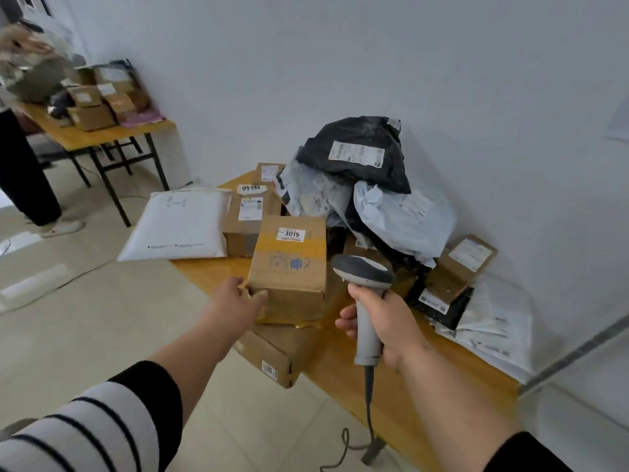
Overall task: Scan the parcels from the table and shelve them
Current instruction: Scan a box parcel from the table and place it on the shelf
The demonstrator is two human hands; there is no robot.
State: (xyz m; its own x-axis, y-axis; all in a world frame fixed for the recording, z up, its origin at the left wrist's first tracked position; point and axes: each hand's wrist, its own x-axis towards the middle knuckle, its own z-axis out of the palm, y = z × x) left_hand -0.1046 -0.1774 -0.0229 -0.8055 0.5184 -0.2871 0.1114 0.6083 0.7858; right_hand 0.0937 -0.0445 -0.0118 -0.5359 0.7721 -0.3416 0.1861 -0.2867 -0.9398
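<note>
A cardboard box (289, 267) with a "3015" sticker lies on top of another flat cardboard box (272, 352) at the near edge of the wooden table (340, 369). My left hand (238, 304) grips the 3015 box at its near left corner. My right hand (384, 321) holds a grey barcode scanner (366, 284) upright by its handle, just right of the box, its cable hanging down. Behind lie a white padded mailer (180, 226), more cardboard boxes (248, 212) and a heap of black and grey poly bags (357, 155).
A small box (459, 264) and white mailers (493, 325) lie at the table's right end by the wall. At the back left, a second table (102, 134) holds several boxes, and another person (23, 131) stands beside it. Tiled floor lies between.
</note>
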